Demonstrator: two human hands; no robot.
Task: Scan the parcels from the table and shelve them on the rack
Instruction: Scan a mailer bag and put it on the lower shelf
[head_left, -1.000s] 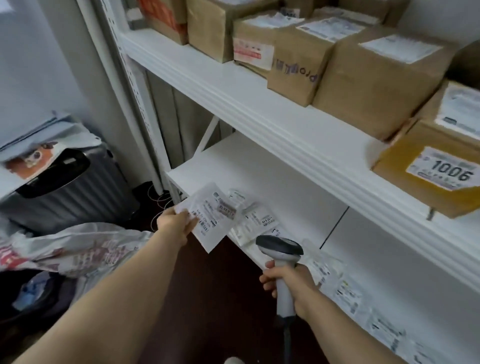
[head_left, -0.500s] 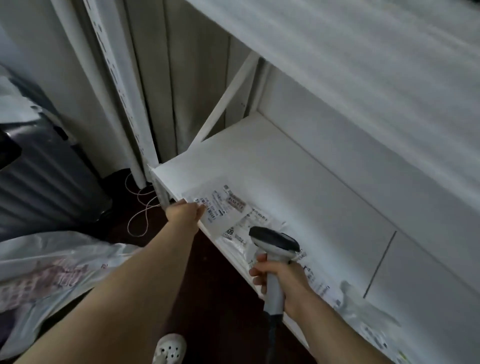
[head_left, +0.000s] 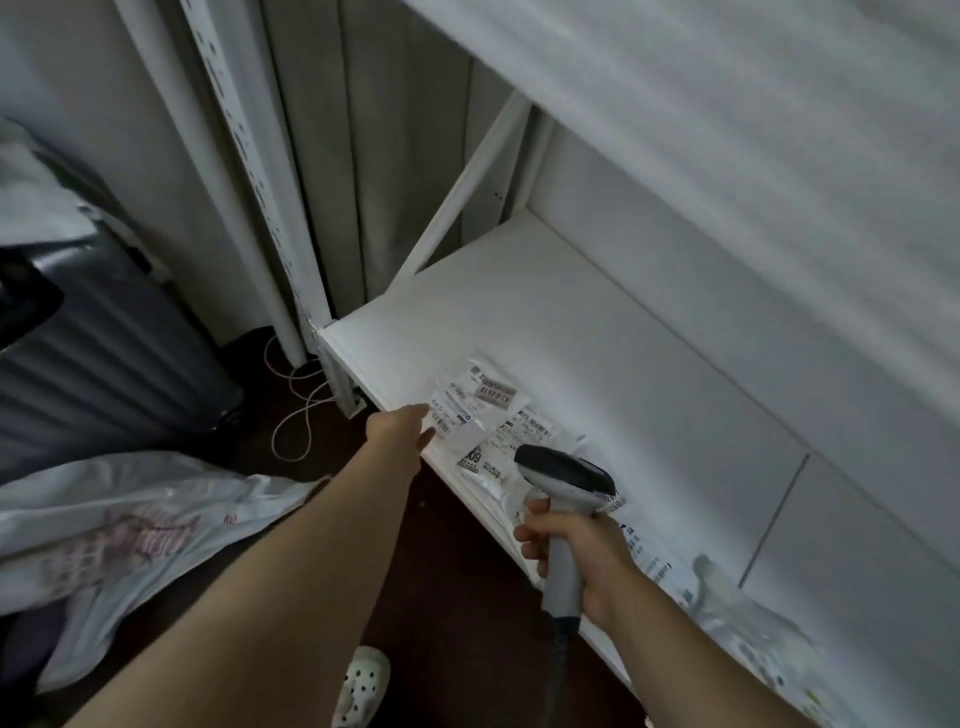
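Note:
A flat white parcel (head_left: 478, 400) with a printed label lies at the front left of the low white rack shelf (head_left: 597, 332). My left hand (head_left: 397, 431) pinches its near corner at the shelf edge. More flat white parcels (head_left: 498, 457) lie in a row along the front edge to the right. My right hand (head_left: 576, 551) grips the handle of a grey and white barcode scanner (head_left: 563, 475), whose head is over that row.
The upper shelf's underside (head_left: 727, 104) overhangs at top right. A perforated white upright (head_left: 254, 171) stands left of the shelf. A dark ribbed suitcase (head_left: 98, 353), a white cable (head_left: 296, 415) and a big white plastic bag (head_left: 124, 540) are on the floor at left.
The view dropped from the box-filled upper shelf to the low shelf. My left hand lowered the parcel from the air onto the shelf's front left. The scanner stayed beside it.

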